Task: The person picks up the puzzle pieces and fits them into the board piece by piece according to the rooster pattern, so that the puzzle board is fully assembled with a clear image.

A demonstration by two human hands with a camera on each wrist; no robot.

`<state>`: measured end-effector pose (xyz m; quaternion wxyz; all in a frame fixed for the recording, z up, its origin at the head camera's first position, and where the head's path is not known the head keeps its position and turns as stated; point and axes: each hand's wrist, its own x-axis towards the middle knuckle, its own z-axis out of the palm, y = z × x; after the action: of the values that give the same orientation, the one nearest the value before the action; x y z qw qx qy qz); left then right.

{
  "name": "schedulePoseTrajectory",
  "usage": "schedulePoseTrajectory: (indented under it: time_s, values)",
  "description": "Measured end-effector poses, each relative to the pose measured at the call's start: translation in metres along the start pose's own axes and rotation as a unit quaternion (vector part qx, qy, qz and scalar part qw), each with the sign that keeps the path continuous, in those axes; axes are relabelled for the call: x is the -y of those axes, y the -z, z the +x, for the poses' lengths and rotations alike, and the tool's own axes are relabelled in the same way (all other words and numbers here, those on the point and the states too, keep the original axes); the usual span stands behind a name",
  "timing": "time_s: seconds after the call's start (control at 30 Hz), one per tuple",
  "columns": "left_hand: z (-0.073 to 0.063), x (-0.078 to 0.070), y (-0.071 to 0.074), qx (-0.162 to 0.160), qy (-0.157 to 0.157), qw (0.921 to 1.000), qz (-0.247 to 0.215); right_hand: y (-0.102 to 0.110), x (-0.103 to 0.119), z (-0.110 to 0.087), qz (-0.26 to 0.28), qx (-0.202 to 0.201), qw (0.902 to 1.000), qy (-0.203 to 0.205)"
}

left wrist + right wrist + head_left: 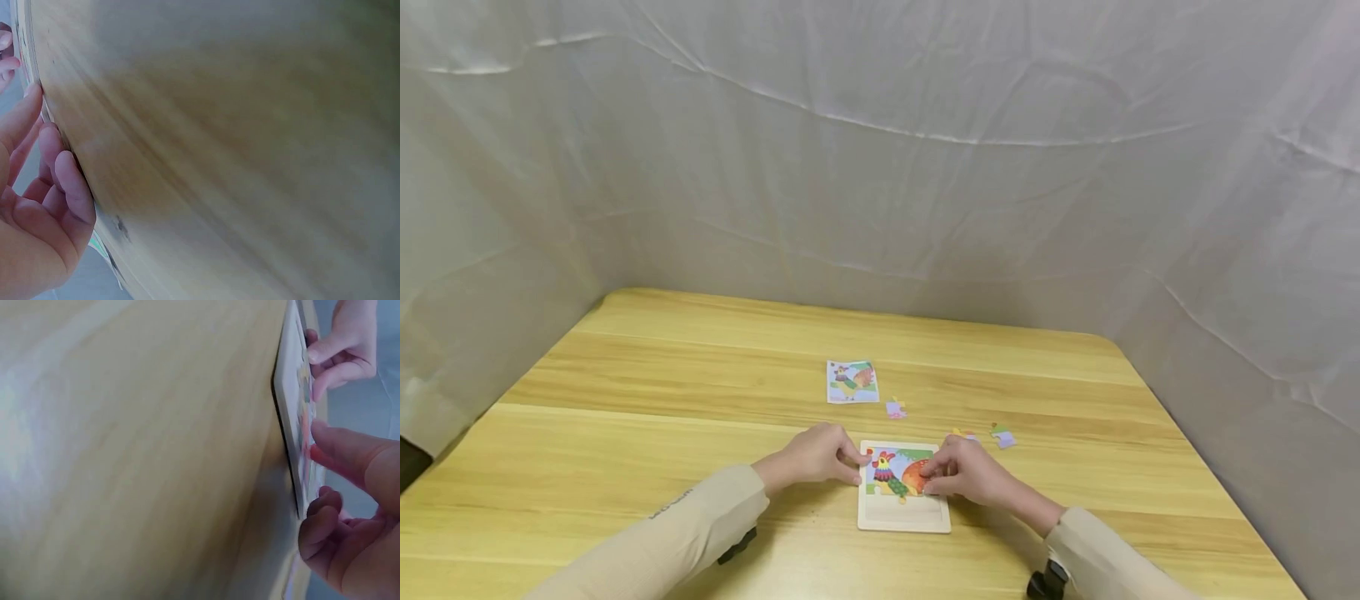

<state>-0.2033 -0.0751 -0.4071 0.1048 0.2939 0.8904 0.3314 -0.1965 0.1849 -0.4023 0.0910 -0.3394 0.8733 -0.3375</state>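
A square puzzle tray point(904, 525) with a pale wooden rim lies on the table between both hands. Joined pieces in its upper part make a colourful rooster picture point(887, 473); bare wood shows along the lower strip. At the tray's left edge, my left hand point(820, 454) holds the rim between thumb and fingers. My right hand point(973, 473) reaches over the right rim, thumb and forefinger pinching at the puzzle piece point(913, 477) with the orange tail. Its other fingers are curled in the right wrist view, beside the tray edge point(287, 394).
A printed picture card point(852, 383) of the same rooster lies farther back. One loose piece point(896, 409) sits near the card. Another piece point(1002, 436) is right of the tray, and one point(958, 432) is partly hidden behind the right hand. Grey cloth point(880, 167) surrounds the wooden table.
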Motion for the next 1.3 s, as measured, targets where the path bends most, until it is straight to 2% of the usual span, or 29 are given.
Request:
schedulePoseTrajectory:
  time_s: [0.2,0.43,0.6,0.83,0.93,1.17,1.3]
  values:
    - [0.001,0.001,0.0,-0.002,-0.003,1.0,0.004,-0.005,0.0,0.002,0.02,-0.012,0.9995,-0.019]
    - [0.0,0.001,-0.001,0.001,0.003,0.9999,-0.01,-0.006,0.0,0.005,0.027,-0.005,0.9996,-0.01]
    - [0.0,0.001,-0.001,0.001,0.005,0.9999,-0.013,-0.006,0.001,0.008,0.016,0.002,0.9999,0.006]
    - [0.001,0.001,-0.001,0.004,0.008,0.9999,-0.014,-0.005,0.004,0.011,0.003,0.013,0.9998,-0.016]
    - [0.001,0.001,-0.001,0.002,0.003,1.0,-0.006,-0.005,0.006,0.012,-0.002,0.02,0.9997,-0.012]
    - [0.0,0.0,0.001,0.004,-0.001,1.0,-0.008,-0.004,0.006,0.014,-0.042,0.038,0.9981,-0.022]
    - [0.001,0.001,0.0,0.004,-0.001,1.0,-0.007,-0.003,0.006,0.014,-0.036,0.043,0.998,-0.029]
